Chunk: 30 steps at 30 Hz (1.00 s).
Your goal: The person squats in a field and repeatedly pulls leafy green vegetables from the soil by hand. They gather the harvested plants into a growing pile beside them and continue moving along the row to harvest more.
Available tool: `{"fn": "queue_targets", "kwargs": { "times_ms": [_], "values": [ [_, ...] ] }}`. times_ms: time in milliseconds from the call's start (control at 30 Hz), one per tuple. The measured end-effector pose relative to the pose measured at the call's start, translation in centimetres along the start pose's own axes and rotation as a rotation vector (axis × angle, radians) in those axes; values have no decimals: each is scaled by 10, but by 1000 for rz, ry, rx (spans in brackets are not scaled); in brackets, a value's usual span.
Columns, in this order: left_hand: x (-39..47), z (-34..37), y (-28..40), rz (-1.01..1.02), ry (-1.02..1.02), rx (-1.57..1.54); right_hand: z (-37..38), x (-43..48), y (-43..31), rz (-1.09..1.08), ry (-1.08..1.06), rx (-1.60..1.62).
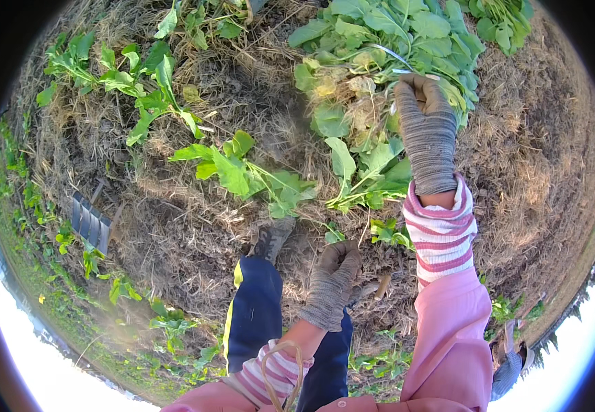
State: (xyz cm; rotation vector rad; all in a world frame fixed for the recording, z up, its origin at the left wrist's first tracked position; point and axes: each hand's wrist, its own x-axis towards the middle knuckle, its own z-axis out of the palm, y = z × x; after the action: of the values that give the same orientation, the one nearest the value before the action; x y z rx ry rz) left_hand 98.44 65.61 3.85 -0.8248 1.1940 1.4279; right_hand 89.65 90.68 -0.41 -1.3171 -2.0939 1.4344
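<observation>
My right hand (427, 129), in a grey knitted glove, is at the near right side of a heap of cut leafy greens (426, 36). Its thumb and fingertips meet on a narrow pale strip (402, 71), which shows on both sides of them. Yellowed leaves (325, 87) and stem ends lie left of that hand. My left hand (332, 283), gloved alike, is low over the straw with curled fingers. A thin dry stalk (365, 229) and a small green leaf (334, 234) are by its fingertips; whether it grips either is unclear.
Loose leafy plants (246, 175) lie between my hands and further left (143, 87). A short wooden piece (382, 287) is right of my left hand. A dark ribbed object (91, 221) rests at left. Another person (508, 368) is at the lower right rim.
</observation>
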Motion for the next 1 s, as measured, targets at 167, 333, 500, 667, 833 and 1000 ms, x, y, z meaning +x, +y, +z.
{"fn": "queue_targets", "kwargs": {
  "times_ms": [167,333,500,667,833,1000],
  "values": [
    [3,4,43,1,-11,-76,-16,70,-7,-96,227,-527],
    [12,13,62,-16,-24,-81,-11,97,12,8,-197,-939],
    [10,28,69,-49,3,-96,6,106,20,-39,-81,-1057],
    [0,37,77,-61,-16,-121,-9,115,27,191,-238,-574],
    [-6,45,71,-32,-95,-123,-32,95,29,365,-248,175],
    [-9,40,54,81,11,-152,-117,4,-27,157,-78,359]
  ]
}}
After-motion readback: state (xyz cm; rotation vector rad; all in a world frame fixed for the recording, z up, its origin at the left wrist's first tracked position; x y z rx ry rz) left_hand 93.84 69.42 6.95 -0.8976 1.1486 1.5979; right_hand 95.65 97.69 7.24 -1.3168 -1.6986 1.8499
